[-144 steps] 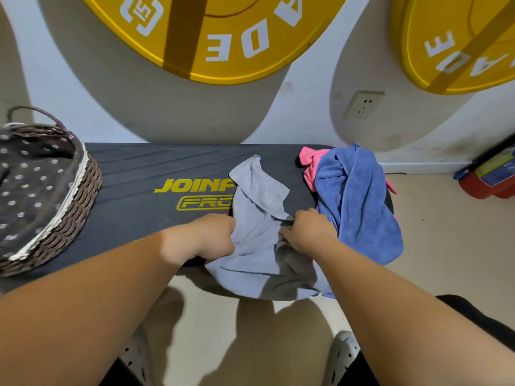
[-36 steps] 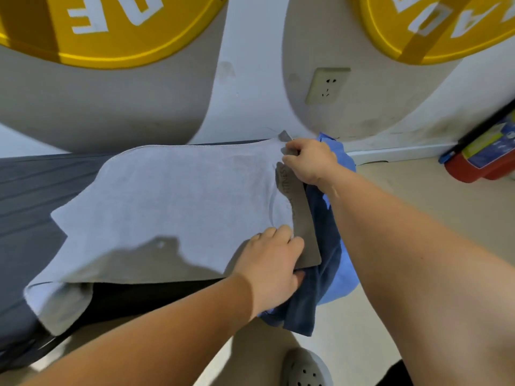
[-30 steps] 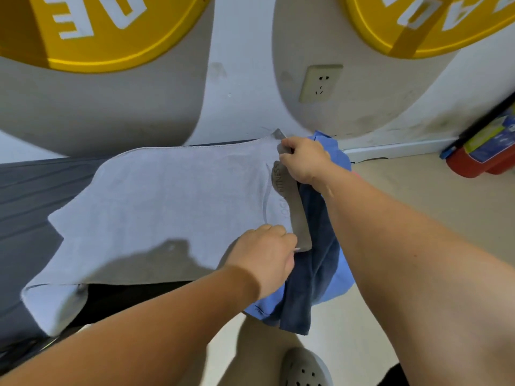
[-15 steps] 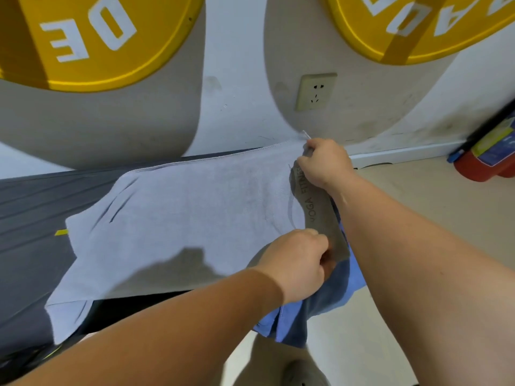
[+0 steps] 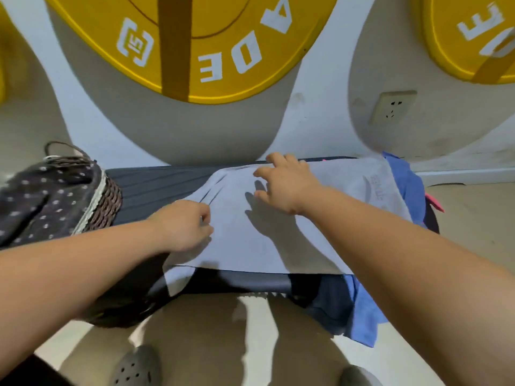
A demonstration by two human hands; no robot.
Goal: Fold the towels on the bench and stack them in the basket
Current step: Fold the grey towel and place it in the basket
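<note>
You are working in the middle of the frame, where the grey towel (image 5: 278, 240) is lying spread across the black bench (image 5: 156, 188). Your left hand (image 5: 181, 224) is curling its fingers at the towel's left edge, apparently pinching the cloth where creases are gathering. Your right hand (image 5: 287, 185) is reaching over the towel's far part with fingers spread, gripping nothing. The blue towel (image 5: 362, 316) is hanging off the bench at lower right, partly under the grey one. The basket (image 5: 107, 201) is sitting on the bench at the left.
</note>
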